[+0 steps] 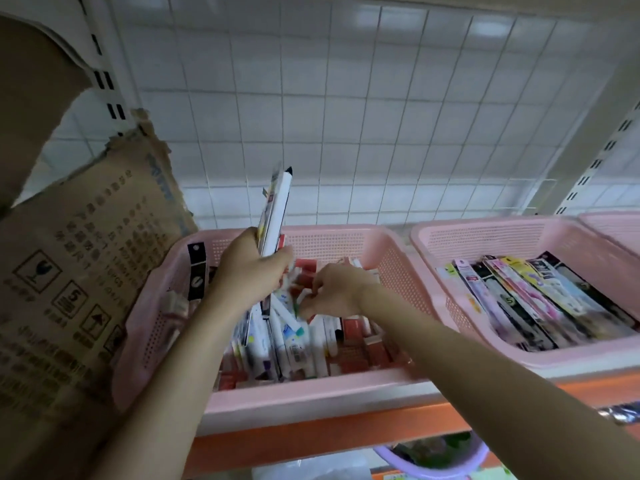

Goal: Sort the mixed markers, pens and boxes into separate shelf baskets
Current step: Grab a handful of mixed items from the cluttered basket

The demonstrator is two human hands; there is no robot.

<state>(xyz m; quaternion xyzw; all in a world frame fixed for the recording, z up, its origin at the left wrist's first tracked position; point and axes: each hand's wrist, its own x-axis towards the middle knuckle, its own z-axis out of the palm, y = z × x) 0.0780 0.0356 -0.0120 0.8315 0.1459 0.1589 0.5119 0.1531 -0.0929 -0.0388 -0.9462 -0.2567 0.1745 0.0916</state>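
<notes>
A: Where were the mixed things?
B: In the pink perforated plastic basket (349,393) at the middle of the shelf: a jumble of white markers with coloured caps (289,336) and small red boxes (351,327).

A: And the left hand (251,271)?
B: Over the basket's far-left part, fingers curled tightly round a bundle of long white flat packs (275,209) that stood nearly upright, pointing to 12 o'clock.

A: The right hand (334,292)?
B: At 3 o'clock of the left, close to it, fingertips drawn narrow and pinching something small among the markers; blur hid what.

A: What lay around?
B: At 3 o'clock, just beside, a second pink basket (498,237) held long flat packaged pens (533,306) laid side by side. At 9 o'clock a torn brown cardboard carton (69,271) with printed symbols touched the first basket. An orange shelf edge (311,441) ran at 6 o'clock, a white wire grid panel (346,116) at 12.
</notes>
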